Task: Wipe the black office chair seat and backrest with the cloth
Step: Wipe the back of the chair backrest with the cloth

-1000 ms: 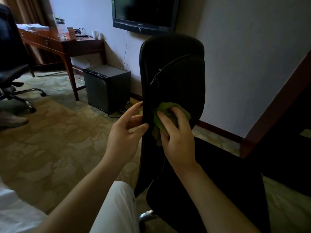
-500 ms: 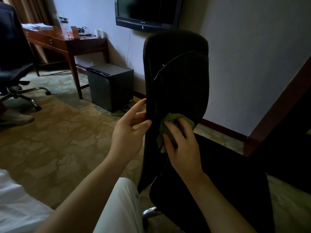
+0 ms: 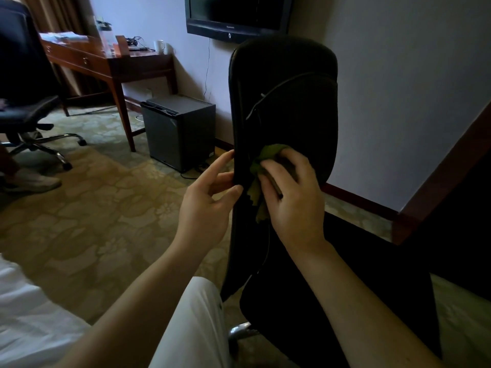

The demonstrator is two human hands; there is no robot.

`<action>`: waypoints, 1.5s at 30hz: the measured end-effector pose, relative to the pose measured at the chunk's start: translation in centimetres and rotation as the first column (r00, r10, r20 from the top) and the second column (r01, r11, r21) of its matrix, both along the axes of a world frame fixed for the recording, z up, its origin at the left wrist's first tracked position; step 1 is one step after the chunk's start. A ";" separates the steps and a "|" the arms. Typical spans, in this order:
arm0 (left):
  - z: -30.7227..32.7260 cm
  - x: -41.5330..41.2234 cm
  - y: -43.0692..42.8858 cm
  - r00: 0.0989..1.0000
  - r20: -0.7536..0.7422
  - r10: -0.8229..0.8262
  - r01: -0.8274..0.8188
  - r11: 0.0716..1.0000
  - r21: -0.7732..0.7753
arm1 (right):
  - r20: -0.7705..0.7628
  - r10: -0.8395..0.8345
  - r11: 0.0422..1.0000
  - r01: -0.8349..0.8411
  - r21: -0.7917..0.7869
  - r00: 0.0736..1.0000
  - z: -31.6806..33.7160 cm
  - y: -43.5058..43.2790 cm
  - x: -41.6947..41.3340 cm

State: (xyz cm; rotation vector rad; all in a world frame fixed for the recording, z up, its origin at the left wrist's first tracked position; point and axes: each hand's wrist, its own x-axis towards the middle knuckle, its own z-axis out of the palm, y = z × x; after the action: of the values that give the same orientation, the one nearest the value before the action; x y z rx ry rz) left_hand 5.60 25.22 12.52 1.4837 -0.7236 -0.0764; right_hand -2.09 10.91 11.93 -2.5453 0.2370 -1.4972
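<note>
Cloth [image 3: 268,155] on backrest [image 3: 287,102] under R hand [image 3: 295,200], L hand [image 3: 204,208] at its left edge, minifridge [image 3: 175,128] behind-left.

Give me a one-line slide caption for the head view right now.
Right hand holds a green cloth against the black chair backrest while the left hand holds its edge.

Dim room, dark corners, wide-angle bending

I wear the only camera on my head; its wide lens faces forward and down, close over my left hand [image 3: 204,208] and right hand [image 3: 292,200] with the cloth [image 3: 269,152] at the chair backrest [image 3: 287,102], carpet [image 3: 93,208] and wall [image 3: 398,102] beyond.
</note>
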 end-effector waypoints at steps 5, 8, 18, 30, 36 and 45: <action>-0.1 0.0 0.0 1.000 0.004 -0.011 0.011 1.000 -0.002 | -0.036 -0.022 1.000 0.023 0.022 0.999 -2.1 0.3 -0.7; -0.3 0.4 0.1 0.999 0.018 -0.034 0.033 0.999 0.032 | -0.079 -0.016 1.000 0.018 0.025 0.997 -4.0 -0.2 -1.7; -2.5 1.1 1.2 0.984 -0.019 -0.176 0.177 0.977 0.123 | -0.074 0.024 0.989 -0.013 0.149 0.997 -4.2 0.7 -2.8; -3.0 1.0 0.7 0.992 -0.020 -0.123 0.125 0.986 0.110 | -0.137 0.023 0.997 -0.012 0.077 0.990 -5.1 -0.2 -2.4; -2.7 1.0 0.8 0.992 -0.025 -0.124 0.126 0.986 0.109 | -0.082 0.030 0.991 -0.019 0.135 0.996 -6.5 0.2 -2.9; -2.6 0.5 0.4 0.997 0.001 -0.082 0.082 0.990 0.117 | -0.022 0.035 0.987 -0.031 0.159 0.999 -3.5 0.8 -1.3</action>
State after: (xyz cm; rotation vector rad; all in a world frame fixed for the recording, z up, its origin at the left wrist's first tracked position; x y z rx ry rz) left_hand 6.13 25.65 9.94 1.5660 -0.7958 -0.1803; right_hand -3.36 11.70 8.46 -2.4320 0.3028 -1.3771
